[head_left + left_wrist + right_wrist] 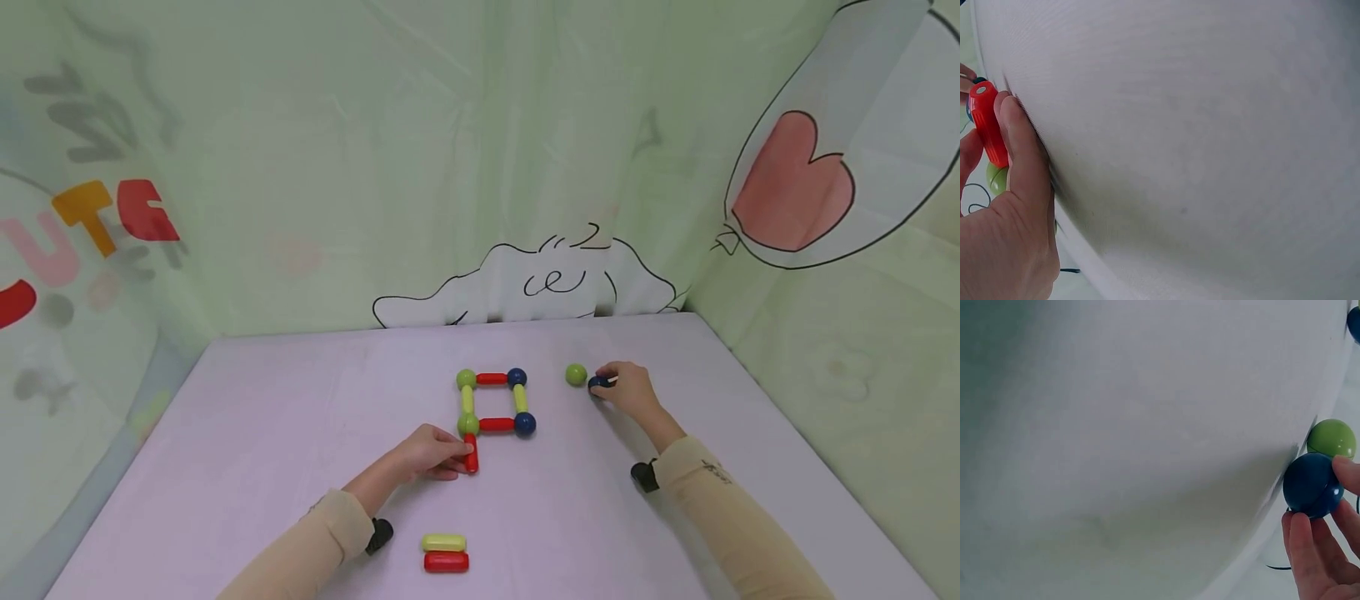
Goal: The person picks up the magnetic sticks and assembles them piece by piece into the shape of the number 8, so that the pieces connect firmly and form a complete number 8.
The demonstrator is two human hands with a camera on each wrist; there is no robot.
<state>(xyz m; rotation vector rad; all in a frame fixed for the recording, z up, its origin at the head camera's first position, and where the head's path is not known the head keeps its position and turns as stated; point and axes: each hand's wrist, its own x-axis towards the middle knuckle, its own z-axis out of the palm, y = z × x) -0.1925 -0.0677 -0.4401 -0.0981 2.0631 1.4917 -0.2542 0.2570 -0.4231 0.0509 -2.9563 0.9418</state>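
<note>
My left hand (429, 452) pinches a red rod (471, 454) between thumb and fingers. The rod's far end meets the near-left green ball (468, 424) of a square frame made of rods and balls. In the left wrist view the rod (988, 125) shows a small metal disc on its free end. At the right, my right hand (628, 390) holds a dark blue ball (1311, 485) between thumb and fingertips. Just left of it a loose green ball (576, 374) lies on the table.
Nearer the front, a yellow rod (444, 542) and a red rod (446, 562) lie side by side. The square also has blue balls (525, 424) on its right corners. Patterned fabric walls (300, 167) stand around the table (262, 417).
</note>
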